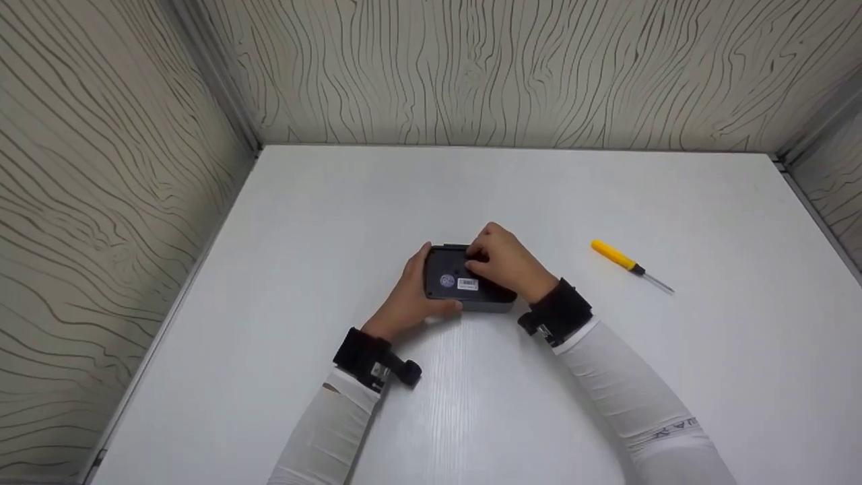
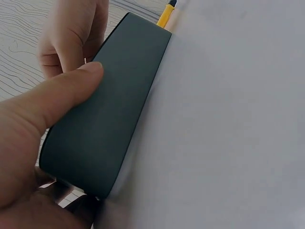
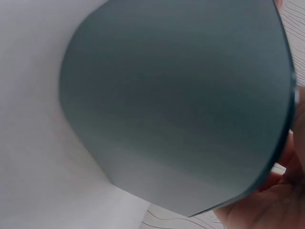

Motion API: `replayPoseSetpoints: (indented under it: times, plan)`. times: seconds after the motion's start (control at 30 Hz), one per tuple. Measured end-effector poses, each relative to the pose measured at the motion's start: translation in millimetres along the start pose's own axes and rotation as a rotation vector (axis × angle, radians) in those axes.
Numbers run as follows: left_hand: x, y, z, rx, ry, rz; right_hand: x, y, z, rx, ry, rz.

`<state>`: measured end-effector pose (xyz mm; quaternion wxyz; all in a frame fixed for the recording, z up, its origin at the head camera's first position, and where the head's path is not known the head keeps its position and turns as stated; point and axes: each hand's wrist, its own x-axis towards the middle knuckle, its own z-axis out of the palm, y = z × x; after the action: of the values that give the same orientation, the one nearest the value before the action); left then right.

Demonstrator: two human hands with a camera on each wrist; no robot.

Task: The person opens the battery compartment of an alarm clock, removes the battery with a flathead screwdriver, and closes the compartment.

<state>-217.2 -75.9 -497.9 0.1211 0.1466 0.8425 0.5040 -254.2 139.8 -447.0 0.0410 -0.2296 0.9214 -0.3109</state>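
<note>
Nearest the left wrist camera, the left hand (image 2: 20,143) grips one end of a dark box (image 1: 444,261), its thumb pressed along the smooth grey-green side wall and its other fingers wrapped round the left end. From the right, the right hand (image 1: 508,264) reaches over the black face, its fingers bent and bunched near the far edge; whether they pinch anything small cannot be told, as the tips are hidden. Just below those fingertips, that face carries a pale round sticker (image 1: 447,280) and, beside it, a white barcode label (image 1: 467,284). The box rests on the white surface (image 1: 337,202), around the middle, between the two hands. Black straps with small cameras circle both wrists, above white sleeves. Off to the right, apart from the right hand, lies a screwdriver (image 1: 636,269), yellow handle toward the back, metal shaft angled toward the person. Behind the surface stands a wood-grain patterned panel (image 1: 471,74).
</note>
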Motion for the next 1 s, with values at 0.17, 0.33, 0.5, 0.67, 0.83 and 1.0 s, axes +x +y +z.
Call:
replayPoseSetpoints:
  times: [0.17, 0.33, 0.5, 0.67, 0.83, 1.0]
  plan:
    - [0.8, 1.4, -1.5, -0.009, 0.012, 0.008, 0.9, 0.5, -0.9, 0.009, 0.014, -0.014]
    - [0.9, 2.5, -0.8, -0.001, 0.023, 0.028, 1.4, 1.0, -1.1, 0.021, 0.024, -0.025]
    - [-1.6, 0.0, 0.8, -0.015, 0.035, 0.028, 3.4, 1.4, 1.1, 0.033, 0.014, -0.013]
    - [-2.3, -1.8, 1.7, -0.024, 0.024, 0.029, 3.9, 1.4, 3.4, 0.04, 0.023, 0.018]
    - [-1.3, -2.4, 1.8, -0.009, 0.021, 0.02, 3.0, 0.9, 4.4, 0.048, 0.04, 0.036]
    - [-0.8, -2.2, 2.5, 0.001, 0.024, 0.016, 3.2, -0.1, 4.7, 0.054, 0.055, 0.055]
